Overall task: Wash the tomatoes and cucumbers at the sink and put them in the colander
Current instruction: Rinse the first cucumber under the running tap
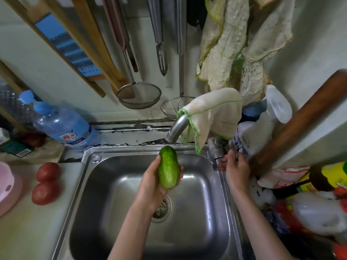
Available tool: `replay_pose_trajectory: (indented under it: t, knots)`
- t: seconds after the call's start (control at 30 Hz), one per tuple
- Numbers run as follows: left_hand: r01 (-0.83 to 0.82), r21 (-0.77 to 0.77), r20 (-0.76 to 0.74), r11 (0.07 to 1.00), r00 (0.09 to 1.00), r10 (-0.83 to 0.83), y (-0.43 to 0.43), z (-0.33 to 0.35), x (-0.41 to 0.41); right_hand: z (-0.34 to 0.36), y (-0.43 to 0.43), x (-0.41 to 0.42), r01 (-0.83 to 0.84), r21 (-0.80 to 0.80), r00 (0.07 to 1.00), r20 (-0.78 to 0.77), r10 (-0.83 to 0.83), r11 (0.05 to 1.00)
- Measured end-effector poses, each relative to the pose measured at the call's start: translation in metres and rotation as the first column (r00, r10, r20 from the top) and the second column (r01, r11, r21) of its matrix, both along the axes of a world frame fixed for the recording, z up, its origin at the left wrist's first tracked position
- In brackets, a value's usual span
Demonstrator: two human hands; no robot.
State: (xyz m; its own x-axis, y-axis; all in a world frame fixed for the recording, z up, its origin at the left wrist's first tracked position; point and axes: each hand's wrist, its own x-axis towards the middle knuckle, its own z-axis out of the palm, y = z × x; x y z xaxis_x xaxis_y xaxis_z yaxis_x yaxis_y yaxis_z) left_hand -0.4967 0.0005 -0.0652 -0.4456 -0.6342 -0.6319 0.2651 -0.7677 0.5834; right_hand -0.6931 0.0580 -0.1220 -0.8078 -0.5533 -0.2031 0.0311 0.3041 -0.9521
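Over steel sink (105, 166), left hand (153, 182) gripping smooth stubby cucumber (168, 168)

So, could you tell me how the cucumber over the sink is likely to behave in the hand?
The cucumber is probably stiff: it juts straight out of the left hand without sagging. Its skin shines, so it may be slippery, and the right hand grips the tap handle. Being rounded, it would likely roll if set down.

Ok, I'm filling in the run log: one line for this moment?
left hand holds cucumber over sink | right hand grips tap handle | two tomatoes on counter
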Motion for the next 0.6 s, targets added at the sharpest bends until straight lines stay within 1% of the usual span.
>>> replay_pose_trajectory:
  t: [0.1, 0.33, 0.47, 0.6]
  knots:
    - [0.015, -0.025, 0.019, 1.0, 1.0, -0.015, -0.001, 0.0, 0.005, -0.002, 0.003, 0.007, 0.01, -0.012, 1.0, -0.009, -0.01, 1.0]
    - [0.055, -0.005, -0.024, 0.998, 0.998, -0.055, -0.001, 0.0, 0.011, -0.011, 0.009, 0.018, 0.078, -0.022, 0.997, 0.004, -0.078, 0.997]
    - [0.058, 0.017, -0.034, 0.998, 0.998, -0.057, -0.002, 0.0, 0.01, -0.013, 0.008, 0.02, 0.104, -0.057, 0.993, 0.063, -0.101, 0.993]
    - [0.036, 0.035, -0.043, 0.999, 0.998, -0.034, -0.003, -0.002, 0.01, -0.007, 0.013, 0.02, 0.086, -0.047, 0.994, 0.078, -0.082, 0.995]
